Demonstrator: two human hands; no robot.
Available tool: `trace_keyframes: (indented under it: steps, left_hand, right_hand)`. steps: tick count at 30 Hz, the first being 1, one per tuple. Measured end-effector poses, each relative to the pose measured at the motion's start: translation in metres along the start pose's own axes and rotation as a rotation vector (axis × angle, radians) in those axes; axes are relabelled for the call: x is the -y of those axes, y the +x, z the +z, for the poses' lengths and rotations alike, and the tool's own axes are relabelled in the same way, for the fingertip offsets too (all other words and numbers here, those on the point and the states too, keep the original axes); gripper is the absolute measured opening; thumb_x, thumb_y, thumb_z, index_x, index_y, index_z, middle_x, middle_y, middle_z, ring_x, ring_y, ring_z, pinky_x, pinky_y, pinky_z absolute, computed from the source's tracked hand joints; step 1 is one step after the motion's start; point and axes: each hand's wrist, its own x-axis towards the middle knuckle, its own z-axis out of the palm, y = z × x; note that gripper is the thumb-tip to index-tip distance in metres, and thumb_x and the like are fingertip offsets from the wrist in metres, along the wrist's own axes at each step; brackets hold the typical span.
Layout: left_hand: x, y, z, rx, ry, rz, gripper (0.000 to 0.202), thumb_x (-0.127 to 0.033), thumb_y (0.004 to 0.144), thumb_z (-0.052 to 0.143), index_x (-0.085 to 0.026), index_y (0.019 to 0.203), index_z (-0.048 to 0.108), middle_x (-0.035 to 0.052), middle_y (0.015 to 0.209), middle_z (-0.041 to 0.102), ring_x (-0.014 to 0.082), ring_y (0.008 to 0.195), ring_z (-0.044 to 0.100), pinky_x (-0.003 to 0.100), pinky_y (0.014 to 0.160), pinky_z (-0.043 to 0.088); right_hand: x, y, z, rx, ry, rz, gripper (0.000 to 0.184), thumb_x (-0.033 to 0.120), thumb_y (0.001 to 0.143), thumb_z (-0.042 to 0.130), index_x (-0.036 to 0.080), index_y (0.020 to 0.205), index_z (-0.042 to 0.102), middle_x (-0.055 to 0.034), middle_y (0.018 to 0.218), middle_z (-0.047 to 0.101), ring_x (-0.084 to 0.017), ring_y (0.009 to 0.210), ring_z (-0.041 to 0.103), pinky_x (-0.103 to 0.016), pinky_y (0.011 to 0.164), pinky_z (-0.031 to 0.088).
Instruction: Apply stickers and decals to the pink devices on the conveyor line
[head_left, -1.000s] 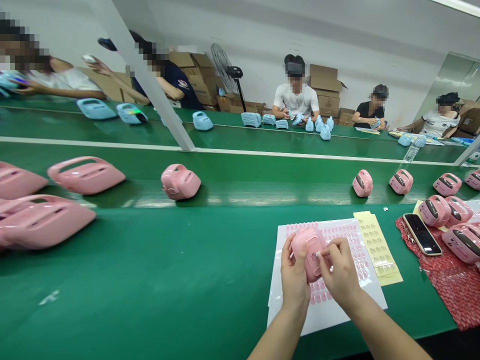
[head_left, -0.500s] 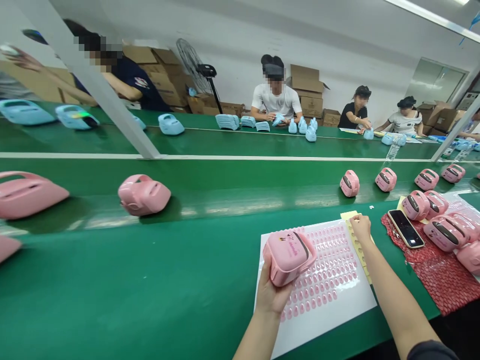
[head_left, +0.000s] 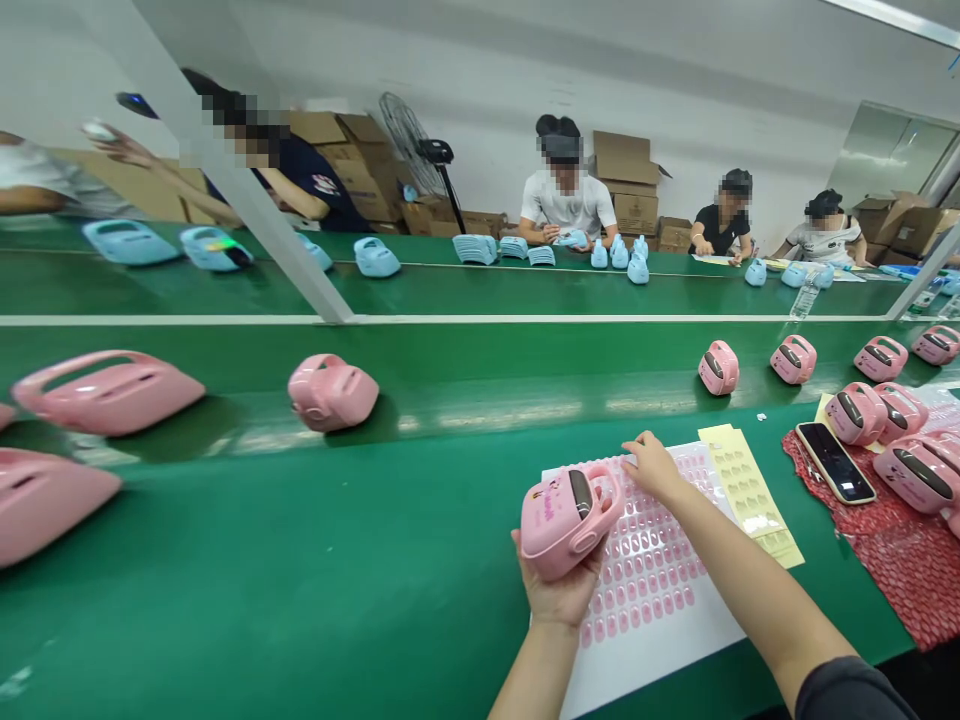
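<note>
My left hand [head_left: 559, 590] holds a pink plastic device [head_left: 559, 520] from below, tilted above the sheets. It has a carry handle, a dark window and printed figures on its top. My right hand [head_left: 654, 468] is just right of the device's handle, thumb and fingers drawn together at their tips. Whatever is between them is too small to make out. Under both hands lies a white sheet with rows of small pink oval stickers [head_left: 645, 570]. A yellow sticker sheet [head_left: 750, 490] lies along its right side.
More pink devices [head_left: 334, 392] stand along the green belt [head_left: 525, 370]. On the right, a phone [head_left: 834, 462] lies on red bubble wrap [head_left: 892, 580] beside several pink devices. Beyond the white rail, co-workers sit with blue devices [head_left: 376, 257]. A slanted grey post [head_left: 262, 210] rises at left.
My right hand has moved left from the yellow sheet to beside the device. My left hand has turned the device so its handle side shows more. The view has shifted left.
</note>
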Motion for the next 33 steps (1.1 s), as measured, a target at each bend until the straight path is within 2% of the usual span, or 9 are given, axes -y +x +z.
trace_keyframes:
  steps: [4, 7, 10, 12, 14, 18, 23, 29, 33]
  left_hand:
    - [-0.001, -0.002, -0.003, 0.008, 0.021, 0.05, 0.066, -0.055, 0.071, 0.053, -0.027, 0.128, 0.035, 0.0067, 0.108, 0.064, 0.0235, 0.102, 0.057, 0.035, 0.088, 0.044]
    - [-0.002, -0.002, -0.001, 0.008, 0.039, 0.037, 0.076, -0.055, 0.067, 0.058, -0.024, 0.131, 0.03, 0.0083, 0.113, 0.061, 0.0225, 0.106, 0.055, 0.029, 0.09, 0.042]
    - [-0.001, -0.002, 0.003, 0.037, 0.039, 0.054, 0.08, -0.058, 0.067, 0.056, -0.021, 0.133, 0.028, 0.0104, 0.115, 0.059, 0.0221, 0.109, 0.053, 0.027, 0.091, 0.041]
    - [0.001, -0.003, 0.005, 0.059, 0.024, 0.077, 0.077, -0.058, 0.071, 0.052, -0.019, 0.133, 0.028, 0.0114, 0.115, 0.06, 0.021, 0.108, 0.053, 0.026, 0.09, 0.041]
    - [0.003, -0.005, 0.005, 0.087, 0.0, 0.091, 0.071, -0.056, 0.075, 0.048, -0.019, 0.133, 0.029, 0.0112, 0.114, 0.061, 0.0191, 0.106, 0.055, 0.026, 0.09, 0.042]
    - [0.006, -0.006, 0.002, 0.169, -0.116, 0.071, 0.062, -0.056, 0.079, 0.039, -0.018, 0.128, 0.037, 0.0118, 0.115, 0.06, 0.0169, 0.105, 0.056, 0.024, 0.091, 0.041]
    - [0.009, -0.005, 0.004, 0.254, -0.211, 0.039, 0.062, -0.058, 0.081, 0.031, -0.01, 0.114, 0.052, 0.0161, 0.115, 0.059, 0.0184, 0.106, 0.055, 0.024, 0.092, 0.04]
    - [0.011, -0.006, 0.004, 0.198, -0.206, 0.034, 0.056, -0.054, 0.079, 0.04, -0.012, 0.114, 0.052, 0.0147, 0.113, 0.061, 0.0182, 0.103, 0.057, 0.023, 0.091, 0.041]
    - [0.011, -0.007, 0.004, 0.12, -0.199, 0.04, 0.057, -0.056, 0.079, 0.039, -0.014, 0.117, 0.049, 0.0124, 0.11, 0.063, 0.0167, 0.1, 0.059, 0.022, 0.088, 0.044]
  right_hand:
    - [0.001, -0.003, 0.002, -0.04, 0.119, 0.016, 0.014, 0.009, 0.068, 0.055, 0.02, 0.066, 0.063, -0.0032, 0.079, 0.054, -0.017, 0.08, 0.054, -0.029, 0.072, 0.043]
    - [0.008, -0.019, -0.002, -0.121, 0.205, 0.066, 0.01, 0.018, 0.075, 0.051, 0.018, 0.072, 0.061, -0.0077, 0.092, 0.053, -0.019, 0.09, 0.053, -0.03, 0.072, 0.044]
    - [0.027, -0.043, -0.001, -0.148, 0.472, 0.085, 0.012, 0.026, 0.076, 0.052, 0.019, 0.07, 0.06, -0.0094, 0.106, 0.052, -0.021, 0.102, 0.05, -0.033, 0.078, 0.043]
    - [0.043, -0.059, 0.002, -0.124, 0.687, 0.078, 0.01, 0.028, 0.07, 0.059, 0.02, 0.065, 0.06, -0.008, 0.112, 0.051, -0.022, 0.11, 0.046, -0.037, 0.09, 0.036]
    - [0.059, -0.072, 0.007, -0.109, 0.765, 0.092, 0.009, 0.027, 0.065, 0.064, 0.02, 0.06, 0.06, -0.0072, 0.116, 0.05, -0.024, 0.116, 0.041, -0.04, 0.098, 0.026]
    - [0.078, -0.083, 0.013, -0.151, 0.726, 0.144, 0.009, 0.023, 0.06, 0.068, 0.02, 0.055, 0.061, -0.0078, 0.118, 0.049, -0.026, 0.118, 0.037, -0.042, 0.099, 0.021]
    - [0.08, -0.086, 0.014, -0.202, 0.658, 0.111, 0.01, 0.021, 0.062, 0.065, 0.02, 0.054, 0.059, -0.0083, 0.117, 0.048, -0.025, 0.117, 0.037, -0.041, 0.098, 0.024]
    - [0.076, -0.088, 0.02, -0.241, 0.595, 0.06, 0.012, 0.022, 0.068, 0.06, 0.019, 0.057, 0.057, -0.0096, 0.117, 0.046, -0.025, 0.117, 0.037, -0.042, 0.096, 0.027]
    - [0.075, -0.089, 0.022, -0.307, 0.45, -0.072, 0.011, 0.022, 0.071, 0.057, 0.02, 0.06, 0.057, -0.009, 0.107, 0.049, -0.025, 0.109, 0.042, -0.043, 0.091, 0.032]
